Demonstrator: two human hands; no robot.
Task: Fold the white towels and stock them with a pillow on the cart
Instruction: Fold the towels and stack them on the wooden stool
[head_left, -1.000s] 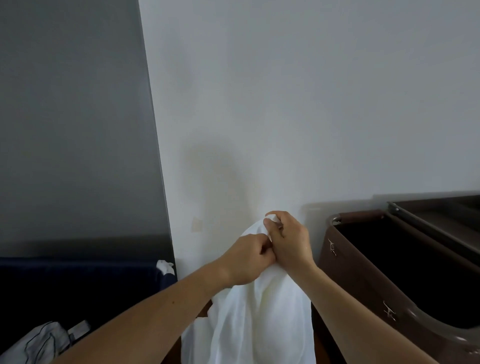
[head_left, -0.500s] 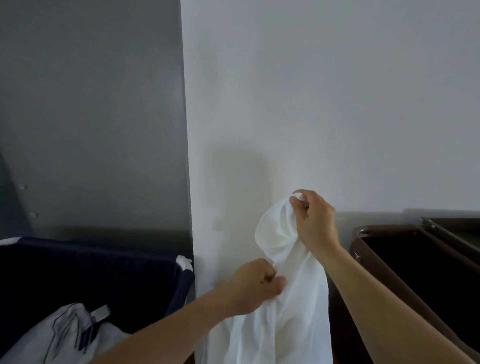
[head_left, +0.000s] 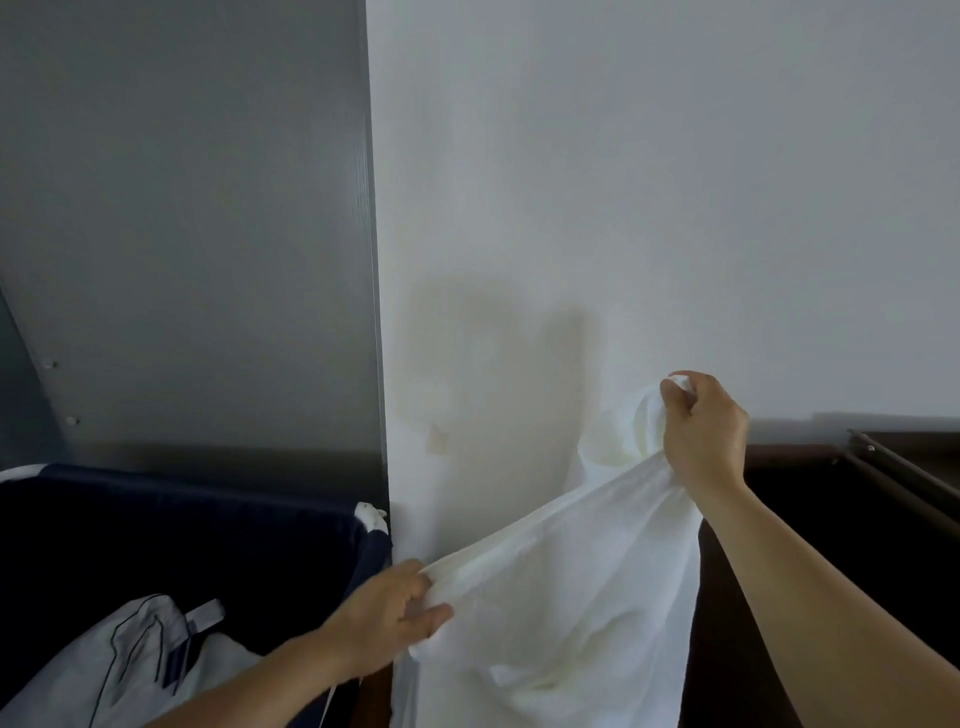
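A white towel hangs in front of the white wall, stretched between both hands. My right hand is up at the right, gripping one bunched corner of it. My left hand is lower and to the left, pinching the towel's top edge, which runs taut and slanted between the two hands. The rest of the cloth drops below the frame's bottom edge.
A dark blue fabric bin at lower left holds white linen with dark piping. A dark brown cart bin stands at the right. A grey panel meets the white wall behind.
My hands were together at the towel's top corner. The left hand has slid down and left along the edge while the right has moved right, spreading the cloth. The view has shifted left.
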